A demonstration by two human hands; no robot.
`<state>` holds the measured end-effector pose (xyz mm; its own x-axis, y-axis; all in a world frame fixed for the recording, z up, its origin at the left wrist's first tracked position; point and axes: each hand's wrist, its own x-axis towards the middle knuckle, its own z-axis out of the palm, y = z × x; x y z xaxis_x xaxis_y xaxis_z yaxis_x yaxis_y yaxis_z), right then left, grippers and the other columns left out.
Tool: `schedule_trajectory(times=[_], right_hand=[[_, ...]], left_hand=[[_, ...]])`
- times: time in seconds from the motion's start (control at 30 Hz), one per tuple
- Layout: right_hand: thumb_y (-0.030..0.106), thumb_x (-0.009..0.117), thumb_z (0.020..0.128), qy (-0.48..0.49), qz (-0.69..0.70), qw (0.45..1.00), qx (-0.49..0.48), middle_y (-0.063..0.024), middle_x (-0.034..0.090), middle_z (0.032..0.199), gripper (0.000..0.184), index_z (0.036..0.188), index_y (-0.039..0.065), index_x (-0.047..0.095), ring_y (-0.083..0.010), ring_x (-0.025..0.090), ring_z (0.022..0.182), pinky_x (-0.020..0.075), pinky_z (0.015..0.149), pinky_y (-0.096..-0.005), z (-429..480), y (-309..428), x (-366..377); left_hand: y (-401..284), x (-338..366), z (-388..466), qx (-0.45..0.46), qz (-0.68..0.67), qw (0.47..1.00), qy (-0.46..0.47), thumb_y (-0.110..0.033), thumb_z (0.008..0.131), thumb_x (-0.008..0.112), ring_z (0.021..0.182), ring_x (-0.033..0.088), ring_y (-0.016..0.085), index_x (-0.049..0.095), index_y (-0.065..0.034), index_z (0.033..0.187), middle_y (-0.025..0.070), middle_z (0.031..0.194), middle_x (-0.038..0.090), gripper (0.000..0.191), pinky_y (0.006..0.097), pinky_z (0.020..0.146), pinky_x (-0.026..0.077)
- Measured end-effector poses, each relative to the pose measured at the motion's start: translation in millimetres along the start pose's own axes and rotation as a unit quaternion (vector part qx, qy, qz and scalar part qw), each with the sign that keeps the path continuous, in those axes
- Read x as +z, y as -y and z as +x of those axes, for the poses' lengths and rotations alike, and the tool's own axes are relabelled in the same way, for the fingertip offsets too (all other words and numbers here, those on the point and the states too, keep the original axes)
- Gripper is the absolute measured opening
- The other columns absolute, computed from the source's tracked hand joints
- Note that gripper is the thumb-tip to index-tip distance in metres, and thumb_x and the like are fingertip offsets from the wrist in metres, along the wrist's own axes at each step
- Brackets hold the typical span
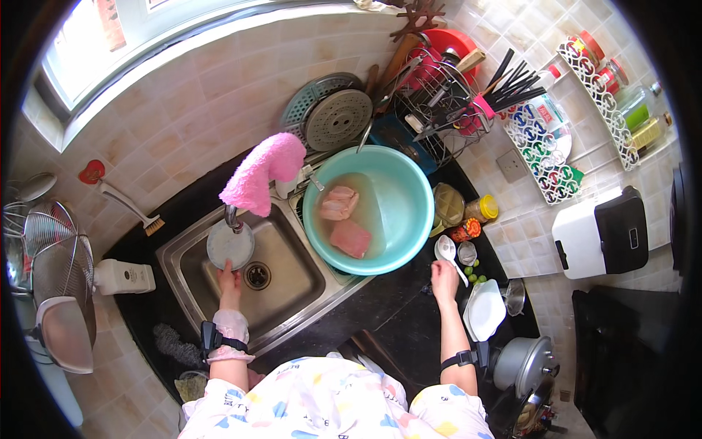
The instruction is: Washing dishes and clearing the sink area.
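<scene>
My left hand [229, 282] grips the near rim of a small whitish bowl [230, 246] beneath the faucet [233, 218], over the left part of the steel sink [290, 274]. A fluffy pink cloth [266, 170] covers the faucet's upper part. At the right, my right hand [445, 280] has its fingers closed at a white spoon [446, 248] on the black counter; whether it grips the spoon or only touches it cannot be made out. Between my hands, a turquoise basin [406, 219] holds two pieces of raw meat [350, 239] in cloudy water.
White dishes [485, 310], small green fruits [475, 277] and jars [481, 208] stand right of the basin. A pressure cooker [521, 362] is at the lower right. A wire rack [439, 99] with utensils stands behind. A white bottle [125, 276] and scrub brush [134, 211] are left of the sink.
</scene>
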<state>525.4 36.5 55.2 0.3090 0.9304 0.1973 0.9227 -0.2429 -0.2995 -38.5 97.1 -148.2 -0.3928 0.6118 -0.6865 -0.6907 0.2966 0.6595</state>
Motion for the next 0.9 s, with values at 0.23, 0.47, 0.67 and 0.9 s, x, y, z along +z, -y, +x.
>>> schedule_trajectory(times=[0.23, 0.47, 0.67, 0.9], right_hand=[[0.010, 0.065, 0.076, 0.080, -0.042, 0.995, 0.034, -0.0183, 0.061, 0.093, 0.024, 0.098, 0.004, 0.060, -0.0379, 0.060, 0.089, 0.0482, 0.076, -0.0462, -6.5, 24.3, 48.4], [0.004, 0.064, 0.078, 0.497, 0.406, 0.746, 0.178, -0.0085, 0.067, 0.078, 0.018, 0.095, -0.002, 0.065, -0.0126, 0.062, 0.068, 0.0508, 0.064, -0.0241, -29.3, 114.9, -8.5], [0.004, 0.074, 0.069, 0.588, 0.745, 0.295, 0.109, -0.0179, 0.062, 0.092, 0.031, 0.095, -0.005, 0.059, -0.0245, 0.060, 0.089, 0.0475, 0.079, -0.0346, -46.0, 279.1, -120.8], [0.007, 0.082, 0.069, 0.650, 0.756, 0.055, -0.059, -0.0188, 0.064, 0.087, 0.028, 0.092, -0.002, 0.068, -0.0201, 0.059, 0.066, 0.0480, 0.058, -0.0275, -42.1, 376.0, -170.2]], left_hand=[[-2.9, -0.4, -12.1, -0.004, -0.016, 1.000, -0.009, -0.018, 0.087, 0.064, 0.066, 0.058, 0.012, 0.048, -0.0183, 0.120, 0.0003, 0.098, 0.062, 0.036, 0.0184, 0.045, 0.039], [-14.3, -17.4, -21.7, 0.016, 0.007, 0.999, -0.045, -0.020, 0.088, 0.064, 0.065, 0.057, 0.010, 0.051, -0.0166, 0.116, -0.0002, 0.093, 0.062, 0.032, 0.0183, 0.044, 0.039], [-18.4, -0.9, -32.3, -0.008, 0.014, 0.999, -0.029, -0.021, 0.088, 0.063, 0.071, 0.060, 0.012, 0.049, -0.0125, 0.117, 0.0031, 0.096, 0.061, 0.034, 0.0163, 0.045, 0.041], [-34.1, 3.9, -50.6, -0.008, 0.009, 1.000, -0.024, -0.022, 0.088, 0.064, 0.071, 0.060, 0.012, 0.047, -0.0120, 0.119, 0.0030, 0.096, 0.061, 0.036, 0.0164, 0.045, 0.040]])
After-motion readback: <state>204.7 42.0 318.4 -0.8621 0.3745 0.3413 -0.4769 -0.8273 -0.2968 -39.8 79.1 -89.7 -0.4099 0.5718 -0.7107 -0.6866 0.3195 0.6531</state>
